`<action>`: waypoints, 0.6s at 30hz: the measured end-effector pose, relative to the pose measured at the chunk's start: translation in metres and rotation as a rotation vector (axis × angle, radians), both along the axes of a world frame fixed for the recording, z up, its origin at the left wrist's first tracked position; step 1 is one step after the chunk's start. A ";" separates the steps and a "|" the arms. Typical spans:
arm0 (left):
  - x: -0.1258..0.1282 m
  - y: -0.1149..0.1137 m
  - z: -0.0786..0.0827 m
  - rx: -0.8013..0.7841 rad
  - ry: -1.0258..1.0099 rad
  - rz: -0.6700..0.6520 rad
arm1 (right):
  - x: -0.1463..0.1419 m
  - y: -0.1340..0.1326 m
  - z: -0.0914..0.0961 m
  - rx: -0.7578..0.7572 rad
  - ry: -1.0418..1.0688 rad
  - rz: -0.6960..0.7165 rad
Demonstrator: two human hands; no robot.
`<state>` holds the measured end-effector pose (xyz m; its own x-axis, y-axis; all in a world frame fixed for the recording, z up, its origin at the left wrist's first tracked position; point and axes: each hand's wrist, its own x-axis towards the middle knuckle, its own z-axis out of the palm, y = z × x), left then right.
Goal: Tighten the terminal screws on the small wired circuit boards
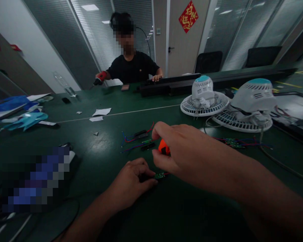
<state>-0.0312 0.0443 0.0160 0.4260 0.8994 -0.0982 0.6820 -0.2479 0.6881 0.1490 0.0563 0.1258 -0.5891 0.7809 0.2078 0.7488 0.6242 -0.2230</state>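
Note:
My left hand (132, 181) pinches the end of a small green circuit board (160, 175) between thumb and fingers, low over the table. A red wire runs from the board's right end. My right hand (176, 148) is closed around an orange-and-black tool (164, 147), just above and to the right of the board. Most of that tool is hidden by the hand, so its kind cannot be made out. Beyond my hands lie dark narrow parts (140, 135) and another small green board (146, 141), with red and blue wires.
Two white fan heads (204, 97) rest face down at the right, near more wired boards (233, 143). Across the green table (106, 191), a person (133, 67) holds a red-and-black power tool (100, 78). Paper scraps (101, 112), a plastic bottle (65, 85) and blue gloves (27, 120) lie leftward.

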 end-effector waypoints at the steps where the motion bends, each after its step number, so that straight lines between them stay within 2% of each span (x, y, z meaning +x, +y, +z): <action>1: 0.000 0.000 0.000 0.002 -0.002 0.001 | 0.000 0.000 0.000 -0.006 0.002 0.007; 7: 0.002 -0.001 0.002 -0.005 0.001 -0.004 | 0.001 0.000 0.004 -0.024 -0.007 0.039; 18: 0.001 0.000 0.007 -0.030 0.031 -0.026 | -0.006 -0.002 0.002 0.168 -0.073 -0.063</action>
<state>-0.0299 0.0440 0.0233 0.4454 0.8846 -0.1384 0.6969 -0.2455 0.6738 0.1428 0.0548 0.1275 -0.5581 0.7749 0.2968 0.7982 0.5991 -0.0631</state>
